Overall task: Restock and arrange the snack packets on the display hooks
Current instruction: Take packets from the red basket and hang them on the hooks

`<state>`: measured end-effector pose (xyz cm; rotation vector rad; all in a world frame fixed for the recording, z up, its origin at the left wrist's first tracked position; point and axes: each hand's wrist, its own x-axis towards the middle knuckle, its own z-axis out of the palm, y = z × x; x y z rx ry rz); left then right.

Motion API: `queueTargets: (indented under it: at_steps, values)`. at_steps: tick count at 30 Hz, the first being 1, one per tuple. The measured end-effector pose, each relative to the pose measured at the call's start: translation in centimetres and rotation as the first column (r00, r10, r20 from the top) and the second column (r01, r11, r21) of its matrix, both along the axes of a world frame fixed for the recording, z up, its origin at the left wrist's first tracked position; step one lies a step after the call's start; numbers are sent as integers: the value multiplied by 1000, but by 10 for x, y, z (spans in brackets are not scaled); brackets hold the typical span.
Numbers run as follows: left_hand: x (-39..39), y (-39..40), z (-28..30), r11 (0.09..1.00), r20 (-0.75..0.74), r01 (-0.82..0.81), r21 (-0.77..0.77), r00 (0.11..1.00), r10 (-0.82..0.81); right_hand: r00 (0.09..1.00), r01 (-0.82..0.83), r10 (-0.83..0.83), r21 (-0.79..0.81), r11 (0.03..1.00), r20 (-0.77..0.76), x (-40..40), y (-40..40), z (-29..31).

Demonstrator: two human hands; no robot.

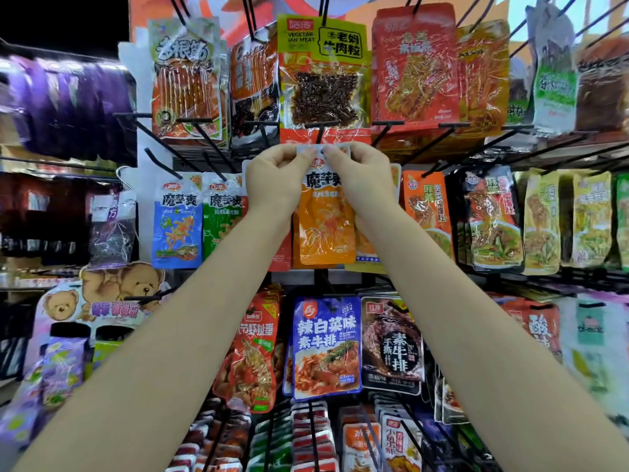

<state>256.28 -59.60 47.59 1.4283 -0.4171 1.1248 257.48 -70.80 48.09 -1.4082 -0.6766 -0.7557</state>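
An orange snack packet [325,226] hangs in the middle row of the display rack. My left hand [275,180] pinches the left side of its white top edge, and my right hand [362,178] pinches the right side. The packet's top sits just under the tip of a black hook [320,129]; whether the hook passes through its hole is hidden by my fingers. A blue packet [177,223] and a green packet [223,216] of the same brand hang to the left.
Black hooks [160,161] jut forward across the rack, several of them bare at the upper left. Packets fill the row above [323,73], the right side [493,219] and the row below [326,345]. A bear-printed cardboard display [112,291] stands at the lower left.
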Motion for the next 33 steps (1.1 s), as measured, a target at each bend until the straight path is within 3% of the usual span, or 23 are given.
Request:
queueTargets:
  at_steps: [8,12,14,16,17,19,21,22,24,26,30,33]
  values:
    - [6,2,-5,997,55,-73,29,996,71,999,-3,2,14,1000,44,4,-1,-3]
    - [8,3,-4,997,56,-72,10,996,71,999,-42,43,56,998,-24,6,2,-3]
    - [8,3,-6,995,61,-92,32,994,90,998,58,-58,17,998,7,5,3,-6]
    - [3,6,-10,967,112,-217,137,973,203,962,235,-228,-29,972,148,1,-1,-13]
    - [-2,9,-14,919,181,-326,219,940,290,914,336,-314,-46,941,256,-1,-4,-18]
    - [-11,22,-25,753,397,-557,349,816,420,729,560,-463,-50,827,504,-2,-12,-28]
    - [-11,42,-38,560,562,-712,424,691,454,524,743,-517,-66,667,676,2,-18,-37]
    - [-7,54,-44,456,597,-756,470,653,467,471,804,-510,-112,585,720,4,-21,-41]
    - [2,74,-55,230,593,-772,592,611,524,466,862,-480,-259,436,743,9,-21,-48]
    - [9,87,-63,79,524,-686,723,619,585,495,867,-469,-378,324,732,16,-18,-54]
    - [15,97,-70,56,398,-557,829,657,640,434,896,-478,-420,143,763,30,-13,-62]
    - [13,99,-72,86,364,-537,839,673,643,412,905,-466,-413,106,783,33,-14,-62]
